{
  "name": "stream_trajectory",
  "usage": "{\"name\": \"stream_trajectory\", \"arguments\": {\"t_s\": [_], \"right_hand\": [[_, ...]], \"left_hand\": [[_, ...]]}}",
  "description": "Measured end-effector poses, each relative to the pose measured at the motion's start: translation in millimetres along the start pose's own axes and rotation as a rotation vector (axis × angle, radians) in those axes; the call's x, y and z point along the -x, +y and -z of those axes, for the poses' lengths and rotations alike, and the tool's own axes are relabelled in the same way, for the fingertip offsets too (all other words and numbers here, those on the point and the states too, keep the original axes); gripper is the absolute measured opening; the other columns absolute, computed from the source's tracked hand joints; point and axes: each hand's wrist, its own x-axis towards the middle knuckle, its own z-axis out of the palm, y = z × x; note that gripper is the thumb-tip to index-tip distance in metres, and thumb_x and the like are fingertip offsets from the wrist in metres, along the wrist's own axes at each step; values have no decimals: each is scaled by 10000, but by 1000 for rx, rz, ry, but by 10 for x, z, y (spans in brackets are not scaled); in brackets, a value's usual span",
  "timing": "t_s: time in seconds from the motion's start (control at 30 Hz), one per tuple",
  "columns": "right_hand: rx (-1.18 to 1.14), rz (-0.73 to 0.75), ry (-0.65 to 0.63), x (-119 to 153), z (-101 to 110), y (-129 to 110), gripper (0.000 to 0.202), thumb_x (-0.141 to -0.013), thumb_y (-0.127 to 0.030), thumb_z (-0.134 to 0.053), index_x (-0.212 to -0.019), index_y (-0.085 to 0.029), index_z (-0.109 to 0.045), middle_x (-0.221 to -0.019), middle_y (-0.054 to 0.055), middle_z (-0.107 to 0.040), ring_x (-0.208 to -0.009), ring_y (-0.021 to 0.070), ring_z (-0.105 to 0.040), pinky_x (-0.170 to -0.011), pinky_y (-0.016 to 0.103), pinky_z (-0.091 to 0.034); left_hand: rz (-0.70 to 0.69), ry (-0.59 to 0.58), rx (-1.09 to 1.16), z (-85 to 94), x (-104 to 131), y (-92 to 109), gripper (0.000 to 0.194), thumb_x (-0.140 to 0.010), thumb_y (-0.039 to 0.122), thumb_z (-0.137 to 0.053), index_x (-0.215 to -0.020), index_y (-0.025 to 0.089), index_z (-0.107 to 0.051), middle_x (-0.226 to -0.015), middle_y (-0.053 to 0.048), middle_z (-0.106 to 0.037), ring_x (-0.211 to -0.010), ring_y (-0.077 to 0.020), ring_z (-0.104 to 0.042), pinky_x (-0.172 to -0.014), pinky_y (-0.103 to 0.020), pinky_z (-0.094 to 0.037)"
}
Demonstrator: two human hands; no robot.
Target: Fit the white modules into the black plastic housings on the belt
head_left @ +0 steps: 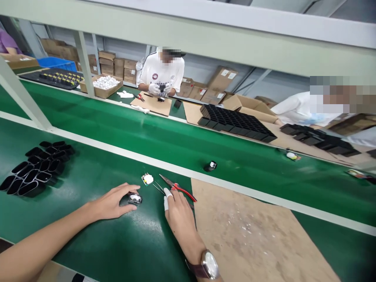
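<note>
On the green bench, my left hand (117, 200) curves around a small black oval case (135, 199) with a white part inside; its fingers are apart, with thumb and forefinger at either side of the case. My right hand (178, 205), with white covers on two fingertips and a watch at the wrist, holds thin metal tweezers (159, 188) that point up and left. Between and beyond the hands lies a small circuit board with a white part (147, 179). Red-handled pliers (178, 187) rest just beyond my right hand.
Several black oval cases (37, 168) stand at the left. Brown cardboard (249, 231) covers the bench at right. Another black case (210, 166) sits on the green conveyor (164, 135). Two people work across it, near rows of black boxes (237, 123). A slanted post (26, 94) rises at left.
</note>
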Motion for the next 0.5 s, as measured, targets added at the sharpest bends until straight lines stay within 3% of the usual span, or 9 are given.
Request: {"name": "stream_trajectory", "arguments": {"t_s": [0.1,0.23,0.4,0.5], "right_hand": [[-157,26,27,-63,121,-89,334,-986,-45,-418,-1233,-160,-611,-1048,131,-656,-937,286,-675,-755,407,-605],[-375,91,-28,-124,399,-308,299,-1036,-97,-412,-1277,-182,-568,-1096,105,-630,-839,218,-667,-679,330,-577],[-231,189,-44,-100,489,-432,271,-958,-25,-375,-965,-205,-577,-1049,112,-621,-718,218,-601,-578,356,-510],[-180,211,-49,-104,464,-436,279,-924,-1,-377,-938,-205,-566,-1030,112,-614,-727,226,-589,-570,362,-493]], "left_hand": [[3,16,22,-26,11,-3,523,-993,337,-674,-1488,328,-506,-1338,-51,-668,-1223,-259,-672,-1064,-393,-552],[-37,45,42,-51,28,-17,544,-986,323,-683,-1497,328,-497,-1310,-44,-681,-1228,-258,-664,-1079,-399,-545],[-52,58,49,-54,30,-33,549,-992,321,-674,-1509,332,-490,-1291,-40,-692,-1208,-255,-672,-1059,-399,-556],[-61,51,46,-56,32,-48,554,-1001,318,-665,-1521,332,-477,-1308,-42,-692,-1228,-256,-660,-1066,-405,-547]]}}
